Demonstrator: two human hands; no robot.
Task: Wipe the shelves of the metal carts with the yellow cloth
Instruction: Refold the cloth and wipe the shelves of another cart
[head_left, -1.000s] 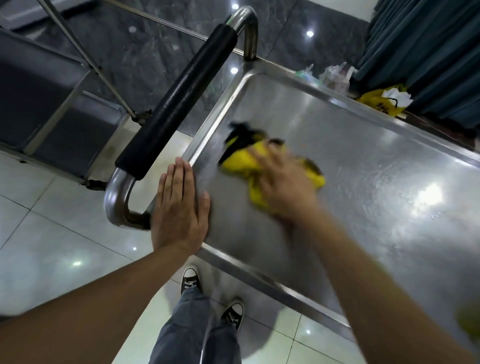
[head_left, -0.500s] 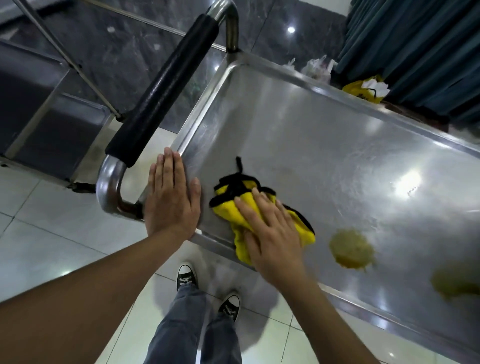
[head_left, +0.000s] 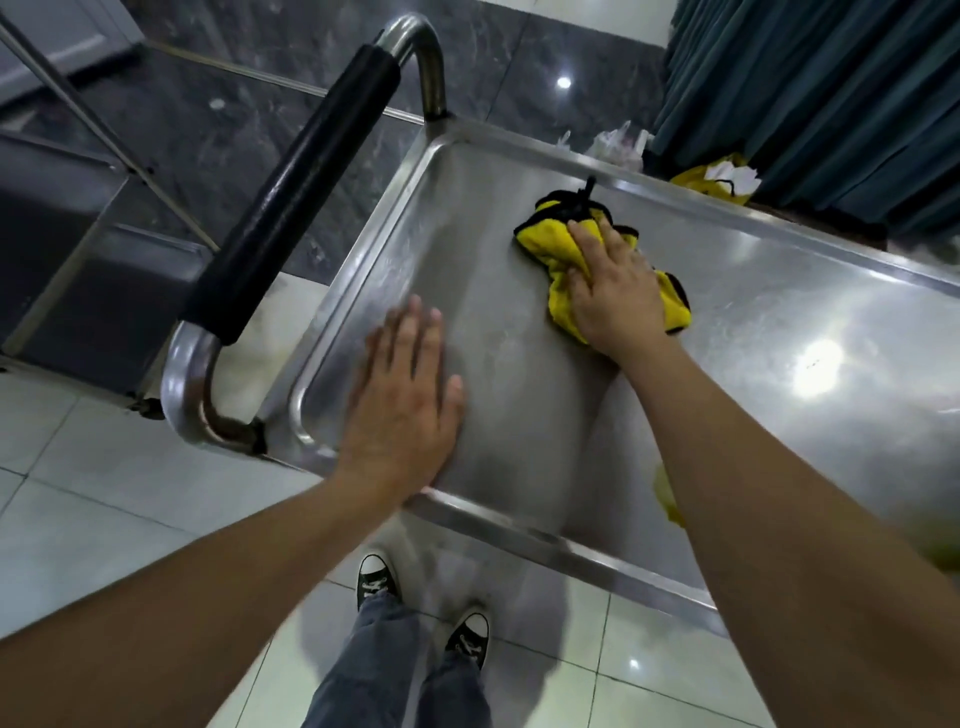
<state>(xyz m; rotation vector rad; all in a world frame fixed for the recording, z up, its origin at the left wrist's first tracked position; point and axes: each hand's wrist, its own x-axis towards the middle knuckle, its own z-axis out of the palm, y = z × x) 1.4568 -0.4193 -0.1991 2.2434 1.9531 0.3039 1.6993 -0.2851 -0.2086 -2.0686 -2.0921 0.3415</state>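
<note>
The yellow cloth (head_left: 561, 249) with black trim lies bunched on the top shelf (head_left: 519, 395) of the metal cart, near the far rim. My right hand (head_left: 615, 288) presses flat on the cloth, fingers spread over it. My left hand (head_left: 402, 410) rests palm down, fingers apart, on the shelf's near left corner, holding nothing. The cart's handle (head_left: 296, 192) with its black grip runs along the left end of the shelf.
A second metal cart (head_left: 62, 223) stands to the left on the dark floor. Teal curtains (head_left: 831, 93) hang at the back right, with a yellow bag (head_left: 711, 182) and plastic bags at their foot. My feet stand on pale tiles under the shelf's near edge.
My right hand has pushed the cloth from the shelf's near edge up toward the far rim. My left hand has slid from the corner rim further onto the shelf.
</note>
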